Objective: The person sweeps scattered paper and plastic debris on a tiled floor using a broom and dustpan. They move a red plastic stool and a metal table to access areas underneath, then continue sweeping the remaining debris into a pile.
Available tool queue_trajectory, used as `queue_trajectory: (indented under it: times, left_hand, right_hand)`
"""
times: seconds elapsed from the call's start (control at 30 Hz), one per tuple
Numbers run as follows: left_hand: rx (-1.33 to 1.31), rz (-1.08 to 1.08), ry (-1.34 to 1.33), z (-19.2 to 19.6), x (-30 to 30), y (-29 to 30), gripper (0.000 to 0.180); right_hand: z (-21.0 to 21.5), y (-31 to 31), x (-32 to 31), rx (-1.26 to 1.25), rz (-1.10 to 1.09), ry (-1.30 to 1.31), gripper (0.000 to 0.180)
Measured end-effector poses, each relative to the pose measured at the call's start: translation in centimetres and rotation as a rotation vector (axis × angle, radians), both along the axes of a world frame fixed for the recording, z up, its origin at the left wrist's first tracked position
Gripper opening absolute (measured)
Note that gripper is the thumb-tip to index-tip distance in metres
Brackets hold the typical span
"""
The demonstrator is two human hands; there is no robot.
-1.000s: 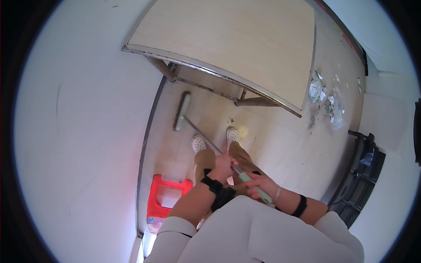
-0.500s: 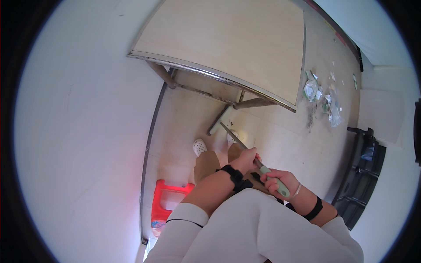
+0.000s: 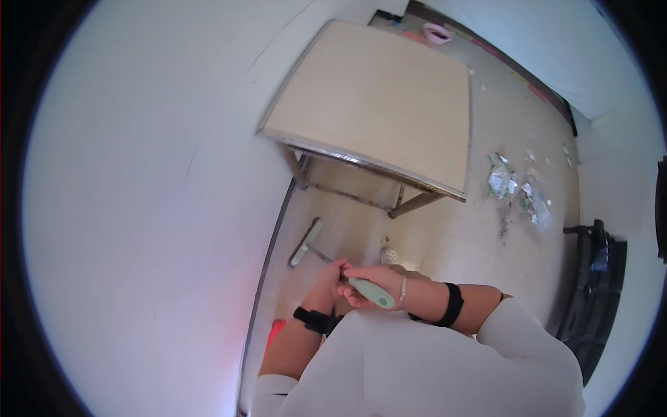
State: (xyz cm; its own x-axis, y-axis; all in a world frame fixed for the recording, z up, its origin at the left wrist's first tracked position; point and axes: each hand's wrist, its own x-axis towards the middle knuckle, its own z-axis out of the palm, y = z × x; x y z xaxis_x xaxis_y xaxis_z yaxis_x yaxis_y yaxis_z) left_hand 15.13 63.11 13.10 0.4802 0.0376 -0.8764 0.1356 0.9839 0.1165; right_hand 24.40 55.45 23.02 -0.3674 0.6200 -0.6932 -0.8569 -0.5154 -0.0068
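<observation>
Pale-green broom handle gripped by both hands, seemingly.

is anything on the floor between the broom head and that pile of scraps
Yes: the table's near right leg stands roughly between the broom head by the wall and the scrap pile. Both hands grip the pale green handle.

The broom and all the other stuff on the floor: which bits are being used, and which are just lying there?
In use: broom handle, left hand, right hand, broom head, litter pile.

Lying about: table, pink bowl, red stool, black bin.
</observation>
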Motion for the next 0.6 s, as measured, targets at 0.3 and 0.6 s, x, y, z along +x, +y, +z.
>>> queue_trajectory:
  times: [0.3, 0.6]
  left_hand:
    - [-0.241, 0.590, -0.195, -4.8, -3.2, 3.6, 0.003]
    - [-0.307, 0.367, -0.001, -2.5, -20.2, 6.0, 0.020]
  right_hand:
    - [0.8, 1.0, 0.2, 0.054, -0.033, -0.455, 0.023]
    - [-1.8, -4.2, 4.3, -0.068, -0.179, -0.559, 0.020]
